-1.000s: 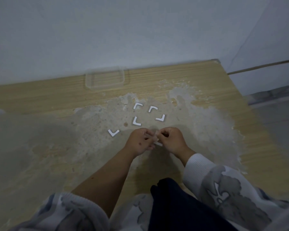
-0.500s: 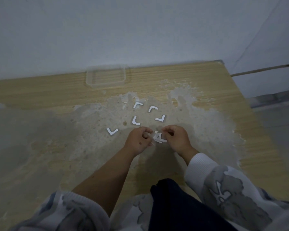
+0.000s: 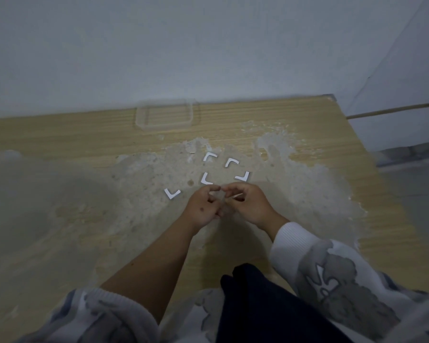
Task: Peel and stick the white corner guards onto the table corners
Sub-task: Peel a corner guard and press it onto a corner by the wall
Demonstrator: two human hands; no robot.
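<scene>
Several white L-shaped corner guards lie loose on the worn middle of the wooden table (image 3: pixel 307 134); one lies apart at the left (image 3: pixel 172 193), and the nearest of the cluster (image 3: pixel 205 179) is just beyond my fingers. My left hand (image 3: pixel 202 207) and my right hand (image 3: pixel 249 204) meet fingertip to fingertip just above the table. Together they pinch a small corner guard (image 3: pixel 238 195). Only a white sliver of it shows under my right fingers, and a pale translucent bit sits between the hands. The table's far right corner (image 3: pixel 330 97) is bare.
A clear plastic tray (image 3: pixel 144 123) sits at the back edge against the grey wall. The tabletop has a large rough whitish patch (image 3: pixel 139 174). The right table edge drops to the floor (image 3: pixel 411 174). My patterned sleeves fill the bottom of the view.
My hands have shifted slightly away from me and closed together. The white pieces that showed between them half a second ago are now mostly covered by my fingers.
</scene>
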